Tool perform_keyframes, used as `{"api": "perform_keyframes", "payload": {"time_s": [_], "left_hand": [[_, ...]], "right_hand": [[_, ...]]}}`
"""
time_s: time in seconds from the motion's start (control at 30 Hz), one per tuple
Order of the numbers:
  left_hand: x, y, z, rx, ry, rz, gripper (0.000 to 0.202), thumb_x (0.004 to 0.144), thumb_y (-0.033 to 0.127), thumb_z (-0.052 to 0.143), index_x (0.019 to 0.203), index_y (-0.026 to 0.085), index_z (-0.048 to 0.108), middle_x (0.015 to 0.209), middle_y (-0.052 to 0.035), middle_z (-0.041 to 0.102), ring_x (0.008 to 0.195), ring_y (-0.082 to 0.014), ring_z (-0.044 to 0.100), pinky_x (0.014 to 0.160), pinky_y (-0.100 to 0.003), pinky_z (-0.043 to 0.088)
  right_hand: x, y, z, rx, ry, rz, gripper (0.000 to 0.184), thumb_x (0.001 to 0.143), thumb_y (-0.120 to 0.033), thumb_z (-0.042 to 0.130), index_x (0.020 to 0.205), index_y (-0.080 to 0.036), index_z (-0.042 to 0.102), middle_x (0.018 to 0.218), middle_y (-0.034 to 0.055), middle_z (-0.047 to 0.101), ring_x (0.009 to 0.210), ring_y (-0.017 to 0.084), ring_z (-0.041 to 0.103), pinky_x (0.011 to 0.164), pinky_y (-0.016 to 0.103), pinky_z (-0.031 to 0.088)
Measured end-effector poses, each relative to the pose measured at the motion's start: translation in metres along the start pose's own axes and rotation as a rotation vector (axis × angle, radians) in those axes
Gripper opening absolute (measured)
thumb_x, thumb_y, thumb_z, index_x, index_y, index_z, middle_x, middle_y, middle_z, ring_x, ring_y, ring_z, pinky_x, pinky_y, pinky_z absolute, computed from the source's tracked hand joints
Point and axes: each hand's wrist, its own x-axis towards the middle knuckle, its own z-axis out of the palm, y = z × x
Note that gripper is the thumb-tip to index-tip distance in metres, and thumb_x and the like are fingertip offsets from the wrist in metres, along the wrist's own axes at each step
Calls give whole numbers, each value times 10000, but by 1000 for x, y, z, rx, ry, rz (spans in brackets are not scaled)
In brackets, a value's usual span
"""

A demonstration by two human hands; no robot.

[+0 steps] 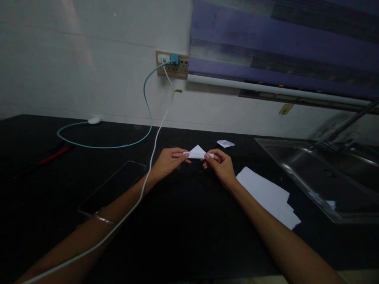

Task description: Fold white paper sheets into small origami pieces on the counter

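Observation:
A small folded piece of white paper [197, 153] is held up between my two hands, just over the dark counter. It has a pointed triangular top and a straight folded band along its lower edge. My left hand [171, 161] pinches the band's left end between thumb and fingers. At the right end, my right hand [220, 163] is closed on the same band with its thumb in front. Just behind my right hand lies a small folded white paper shape [225, 143], pointed at both ends.
Loose white sheets [266, 195] lie by my right forearm, near a steel sink [319, 193]. A phone [114, 187] rests beside my left forearm. A white cable [155, 146] crosses that arm from the wall socket [180, 69]. A teal cable [103, 147] loops on the counter [183, 236].

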Motion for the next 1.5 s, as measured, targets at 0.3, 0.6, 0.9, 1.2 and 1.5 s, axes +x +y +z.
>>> {"api": "perform_keyframes", "payload": {"time_s": [0.3, 0.6, 0.9, 1.2, 1.5], "left_hand": [[-2, 5, 2, -19, 42, 11, 287, 806, 371, 623, 911, 114, 696, 753, -107, 727, 522, -115, 584, 435, -208, 338], [-4, 16, 5, -101, 66, -81, 213, 786, 276, 651, 914, 108, 674, 712, -94, 713, 535, -122, 604, 426, -208, 341], [-5, 10, 9, -208, -145, -68, 352, 796, 311, 651, 1090, 123, 608, 833, -84, 700, 618, -125, 626, 451, -191, 381], [-4, 2, 11, -56, -209, 16, 299, 840, 382, 598, 714, 122, 674, 623, -42, 668, 569, -118, 612, 518, -199, 408], [-8, 14, 9, -151, -341, -11, 482, 958, 418, 358, 852, 63, 667, 655, -100, 677, 511, -99, 580, 438, -190, 327]], "right_hand": [[1, 2, 2, 35, 11, -40, 231, 776, -361, 676, 866, -209, 528, 661, -15, 637, 543, 117, 597, 549, 251, 493], [0, -1, 2, 20, 50, -34, 303, 744, -352, 707, 894, -214, 483, 646, -26, 641, 547, 118, 611, 544, 233, 478], [-2, -7, 5, -13, 61, -10, 316, 725, -384, 720, 868, -209, 499, 615, -12, 665, 544, 144, 637, 547, 251, 496], [-7, -5, 15, -20, 16, 37, 296, 726, -383, 716, 862, -212, 517, 594, -15, 666, 546, 155, 645, 557, 271, 502], [-5, -3, 11, 16, 22, 35, 290, 724, -383, 720, 857, -202, 537, 623, 1, 688, 556, 150, 657, 579, 262, 510]]}}
